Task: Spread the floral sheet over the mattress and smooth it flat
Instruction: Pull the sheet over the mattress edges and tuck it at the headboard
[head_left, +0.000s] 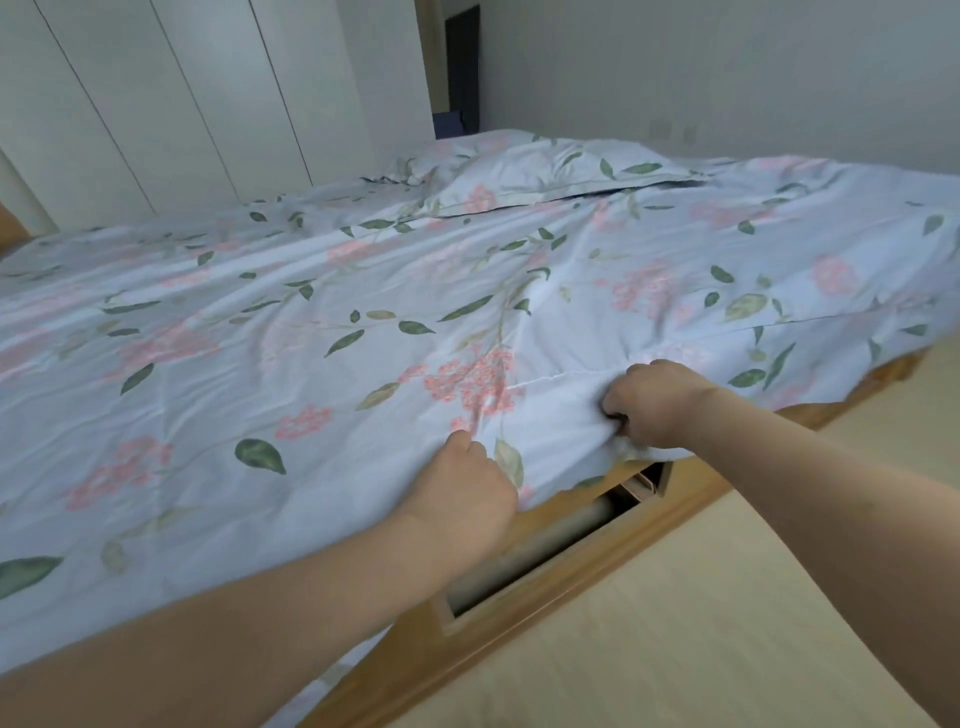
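Both grips closed on the sheet (363, 322) edge: left hand (460, 483), right hand (657, 402). We judged uneven pulling might drag it askew, rucking the far creases.

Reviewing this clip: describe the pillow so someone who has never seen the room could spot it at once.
Start from the bed, covered by the pale blue floral sheet, and look to its far end near the white wardrobe doors. The pillow lies there, in the same floral print. What sets it apart is its raised, puffed shape and the dark shadow line along its near edge.
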